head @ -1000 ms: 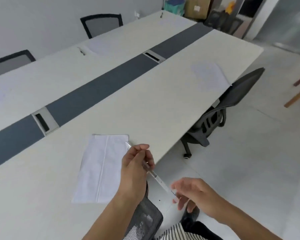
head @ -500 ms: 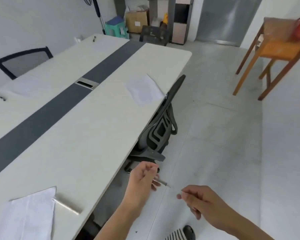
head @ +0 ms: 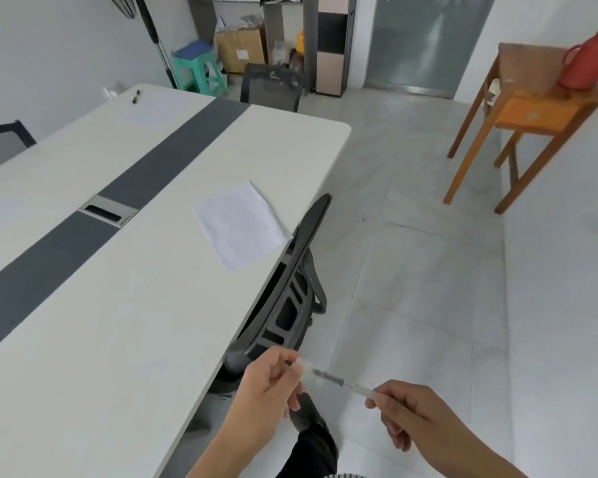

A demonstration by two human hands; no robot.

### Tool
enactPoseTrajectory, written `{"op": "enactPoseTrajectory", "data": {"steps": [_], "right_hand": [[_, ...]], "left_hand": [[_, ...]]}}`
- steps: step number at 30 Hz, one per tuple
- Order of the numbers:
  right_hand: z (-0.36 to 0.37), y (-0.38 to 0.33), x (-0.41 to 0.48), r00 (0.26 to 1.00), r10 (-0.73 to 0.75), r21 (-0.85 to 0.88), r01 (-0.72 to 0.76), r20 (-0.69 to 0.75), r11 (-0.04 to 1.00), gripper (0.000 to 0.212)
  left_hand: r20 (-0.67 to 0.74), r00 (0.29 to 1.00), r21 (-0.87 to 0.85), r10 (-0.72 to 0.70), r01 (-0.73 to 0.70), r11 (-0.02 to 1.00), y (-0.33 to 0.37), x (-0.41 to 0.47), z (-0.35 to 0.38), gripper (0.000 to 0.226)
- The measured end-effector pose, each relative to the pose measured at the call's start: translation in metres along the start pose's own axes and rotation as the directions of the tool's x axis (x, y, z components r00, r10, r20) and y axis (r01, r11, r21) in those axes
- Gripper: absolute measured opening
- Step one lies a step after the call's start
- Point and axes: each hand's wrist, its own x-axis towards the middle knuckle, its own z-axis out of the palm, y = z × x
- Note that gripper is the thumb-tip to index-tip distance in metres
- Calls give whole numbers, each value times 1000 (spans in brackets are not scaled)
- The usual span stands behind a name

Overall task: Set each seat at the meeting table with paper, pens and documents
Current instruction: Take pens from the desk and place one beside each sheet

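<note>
Clear plastic with a dark core, the pen (head: 339,379) is stretched between both hands, out over the floor (head: 428,270) just off the table (head: 118,305) edge. The left hand (head: 273,384) has its fingers curled round one end; the right hand (head: 404,412) pinches the other end between thumb and fingertips. Half a second ago the right hand was apart from the pen, holding nothing; now it has closed on the tip, which looks like a handover or an uncapping, though I cannot tell which.

A second ago the hands worked above the near seat's paper. Half a second ago a pen lay beside that paper, so I judge that seat served. It has since slid out of view as the head turned along the table.

Ahead, a sheet (head: 239,224) lies at the table edge in front of a black chair (head: 290,291) pushed in tight. No pen shows beside it, so this seat is likely the next stop, and the pen in hand is probably meant for it.

Farther off, on the other side of the grey strip (head: 173,146), a far sheet (head: 152,110) already has a dark pen (head: 136,97) beside it. Past the table end stand another chair (head: 271,86) and a wooden stand (head: 532,108) on the right.
</note>
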Motion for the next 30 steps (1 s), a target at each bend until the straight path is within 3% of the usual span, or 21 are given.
{"op": "enactPoseTrajectory", "data": {"steps": [9,15,20,25,28,30], "right_hand": [[-62,-101,123,978,4,18,0,-207,1000,25],[-83,-164,223,983,-57,-74,45,-173,996,26],[-90,-202,346,994,-83,-166,69,-77,984,21],[-86,-209,491,1000,-16,-389,21,16,921,18],[-83,-198,569,1000,-12,-601,20,16,799,24],[-80,-191,600,1000,-29,-767,24,7,642,24]], "left_hand": [[-119,993,-20,-1,-1,1000,59,135,-68,14],[-276,959,-137,-57,19,990,68,169,-112,14],[-462,865,-260,-196,79,962,53,174,-126,14],[-602,718,-398,-351,112,911,51,179,-119,13],[-653,630,-475,-420,92,875,58,188,-107,6],[-673,569,-516,-472,95,851,61,196,-96,7]]}}
